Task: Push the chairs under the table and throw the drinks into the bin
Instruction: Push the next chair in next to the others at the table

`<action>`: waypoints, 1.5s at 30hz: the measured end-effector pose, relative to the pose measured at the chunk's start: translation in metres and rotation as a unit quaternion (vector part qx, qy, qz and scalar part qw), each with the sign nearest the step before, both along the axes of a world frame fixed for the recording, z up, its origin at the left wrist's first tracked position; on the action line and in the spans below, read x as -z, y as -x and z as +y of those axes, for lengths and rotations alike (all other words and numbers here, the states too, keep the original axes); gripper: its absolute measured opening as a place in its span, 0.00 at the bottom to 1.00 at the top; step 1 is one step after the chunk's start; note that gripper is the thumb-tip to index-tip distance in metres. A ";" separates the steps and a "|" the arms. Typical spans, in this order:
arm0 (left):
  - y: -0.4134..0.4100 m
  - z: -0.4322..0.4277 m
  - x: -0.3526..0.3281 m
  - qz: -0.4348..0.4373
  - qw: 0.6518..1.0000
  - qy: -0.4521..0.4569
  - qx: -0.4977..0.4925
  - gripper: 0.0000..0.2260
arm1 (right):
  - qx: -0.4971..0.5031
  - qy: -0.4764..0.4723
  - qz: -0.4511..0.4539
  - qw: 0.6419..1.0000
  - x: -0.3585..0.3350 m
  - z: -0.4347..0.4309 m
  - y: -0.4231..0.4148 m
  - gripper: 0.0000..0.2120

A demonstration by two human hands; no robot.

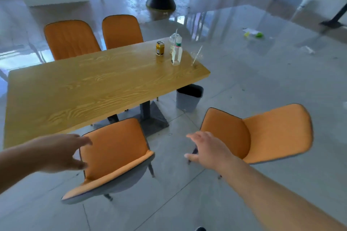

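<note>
Orange padded chairs with grey shells, four total, around a long yellow wood-grain counter. Two far chairs and at 11 and 12 o'clock look tucked close to the counter's far edge. Near-left orange chair at 6 o'clock has its seat partly under the near edge but sits skewed, with the backrest toward the camera. Near-right orange chair at 4 o'clock stands well apart from the counter, turned sideways on the grey tiled floor.

Drinks at the counter's right end, 1 o'clock: yellow can, clear plastic bottle with red-green label, a clear cup with straw in front of it, and another clear cup with straw near the corner; the cups are blurred and hard to separate. Grey plastic bin is on the floor just beside that corner, partly under it.

Left hand has its fingers spread wide, empty, at the left edge of the near-left chair's backrest; contact can't be confirmed. Right hand has its fingers loosely spread, empty, between the two near chairs.

Step in hand, my read: chair pushing, near-left chair first; drinks not yet touched. Next move calls for both hands gripping the backrest's sides, squaring the chair, then shoving it straight toward 12 o'clock. The right chair needs rotating first.
</note>
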State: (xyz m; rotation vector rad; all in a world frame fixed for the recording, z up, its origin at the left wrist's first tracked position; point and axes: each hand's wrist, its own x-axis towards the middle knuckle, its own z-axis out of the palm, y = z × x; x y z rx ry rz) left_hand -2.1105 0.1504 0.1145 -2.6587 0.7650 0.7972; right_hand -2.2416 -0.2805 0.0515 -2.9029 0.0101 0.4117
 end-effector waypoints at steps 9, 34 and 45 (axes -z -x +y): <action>0.015 -0.283 -0.079 -0.100 0.954 0.277 0.061 0.30 | 0.143 0.009 -0.125 0.982 -0.088 -0.155 0.091 0.33; 0.180 -0.824 0.085 0.021 0.946 0.323 -0.025 0.37 | 0.159 0.058 -0.058 0.984 -0.037 -0.580 0.166 0.33; 0.112 -0.922 0.132 0.044 0.947 0.295 -0.116 0.37 | 0.031 0.090 0.012 0.995 0.002 -0.679 0.050 0.27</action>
